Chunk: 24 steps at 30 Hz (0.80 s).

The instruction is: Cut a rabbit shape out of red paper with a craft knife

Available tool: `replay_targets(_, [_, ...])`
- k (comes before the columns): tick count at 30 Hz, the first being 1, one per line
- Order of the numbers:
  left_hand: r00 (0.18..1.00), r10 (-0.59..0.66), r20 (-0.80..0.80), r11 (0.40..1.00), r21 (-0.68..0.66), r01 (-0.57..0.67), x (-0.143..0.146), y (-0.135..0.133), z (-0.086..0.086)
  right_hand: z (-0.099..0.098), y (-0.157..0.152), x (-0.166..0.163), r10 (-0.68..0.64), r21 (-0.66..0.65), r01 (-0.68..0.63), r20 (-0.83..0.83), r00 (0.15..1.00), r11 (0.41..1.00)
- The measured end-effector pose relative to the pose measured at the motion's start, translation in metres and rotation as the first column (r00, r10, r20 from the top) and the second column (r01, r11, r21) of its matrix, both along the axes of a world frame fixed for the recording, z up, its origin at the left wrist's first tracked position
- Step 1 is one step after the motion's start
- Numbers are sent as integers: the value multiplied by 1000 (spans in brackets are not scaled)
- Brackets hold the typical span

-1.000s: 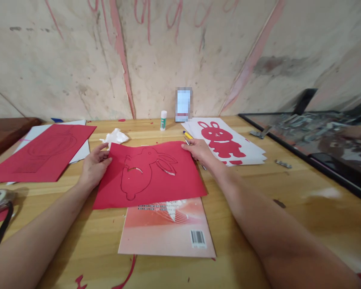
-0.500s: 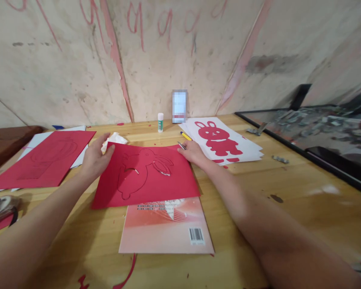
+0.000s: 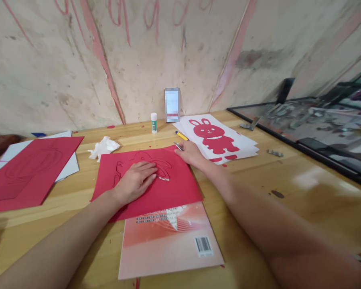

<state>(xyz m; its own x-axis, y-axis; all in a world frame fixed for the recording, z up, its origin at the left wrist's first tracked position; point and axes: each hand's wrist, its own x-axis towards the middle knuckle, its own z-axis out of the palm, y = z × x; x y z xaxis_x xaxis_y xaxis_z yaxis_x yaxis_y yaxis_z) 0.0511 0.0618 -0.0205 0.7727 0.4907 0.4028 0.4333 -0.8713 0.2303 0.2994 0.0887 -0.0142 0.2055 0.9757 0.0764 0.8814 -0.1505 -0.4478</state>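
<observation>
A sheet of red paper [image 3: 180, 188] with a rabbit outline drawn on it lies partly over a pink-orange book [image 3: 168, 257]. Along the ear lines some slits are cut through, and white shows in one. My left hand [image 3: 135, 180] rests flat on the sheet, fingers stretched over the rabbit's drawing beside the ears. At the sheet's upper right corner, my right hand [image 3: 189, 153] is closed around a slim silver craft knife [image 3: 178, 147], its tip pointing up and left. Most of the knife is hidden by the hand.
Behind are a crumpled tissue [image 3: 104, 147], a glue stick [image 3: 154, 123], a propped phone [image 3: 172, 105] and a yellow pen [image 3: 182, 135]. White sheets [image 3: 243, 146] bear a red paper rabbit [image 3: 212, 134]. Left lies another red sheet [image 3: 45, 168]; right, a black-framed panel [image 3: 301, 144].
My left hand has let go of the sheet's upper left corner and moved right, flat onto the drawing. The sheet now lies lower. My right hand keeps the knife; the view has shifted right.
</observation>
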Motion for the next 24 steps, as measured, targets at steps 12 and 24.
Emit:
replay_targets(12, [996,10,-91,993,117,1,3,-5,1,48,-6,-12,111,-7,-111,191,975,994])
replay_targets(24, [996,43,-78,994,103,-35,5,-9,1,27,-13,-48,483,2,-535,427,764,845])
